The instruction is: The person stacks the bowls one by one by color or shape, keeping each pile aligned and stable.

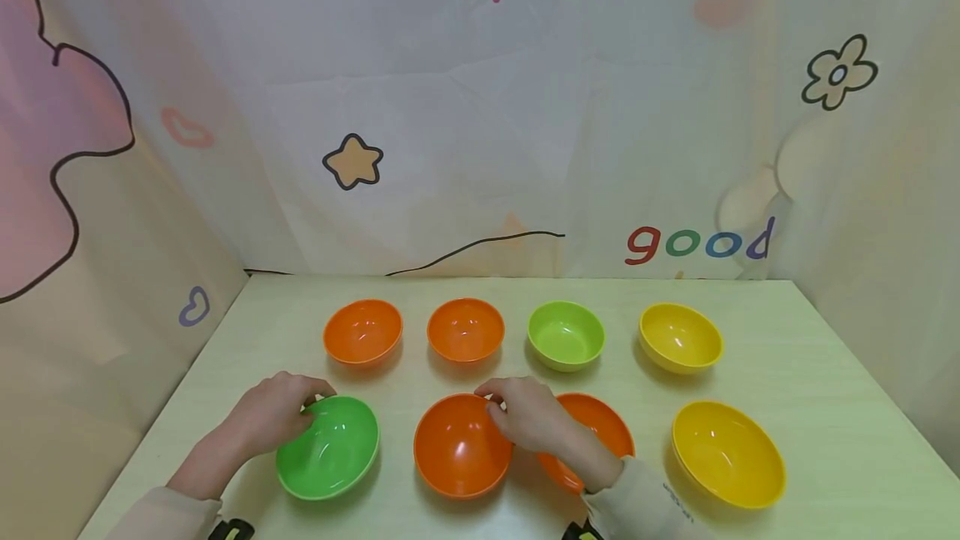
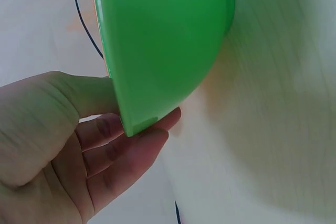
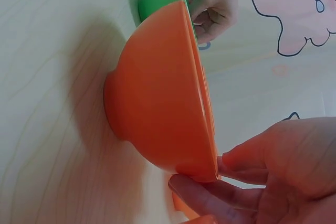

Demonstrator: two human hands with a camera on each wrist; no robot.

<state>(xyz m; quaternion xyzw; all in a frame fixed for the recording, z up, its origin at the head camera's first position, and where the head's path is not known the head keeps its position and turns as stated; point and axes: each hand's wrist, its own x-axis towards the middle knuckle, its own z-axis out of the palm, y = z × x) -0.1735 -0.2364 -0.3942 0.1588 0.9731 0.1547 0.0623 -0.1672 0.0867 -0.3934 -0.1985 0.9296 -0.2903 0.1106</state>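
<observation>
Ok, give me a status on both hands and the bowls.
Left hand grips front green bowl by rim. Right hand grips adjacent orange bowl likewise. Nearby: another orange bowl, partly behind right forearm.

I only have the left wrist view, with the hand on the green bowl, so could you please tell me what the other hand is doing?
Observer: The right hand pinches the rim of the near orange bowl.

Operator: Thank you. Is anything just to the right of that?

Observer: Yes, a second near orange bowl, partly hidden by the right forearm.

Operator: And what stands in the row behind, please?

Observer: Four bowls, from left to right: the far-left orange bowl, another far orange bowl, the lime-green bowl and the far yellow bowl.
</observation>
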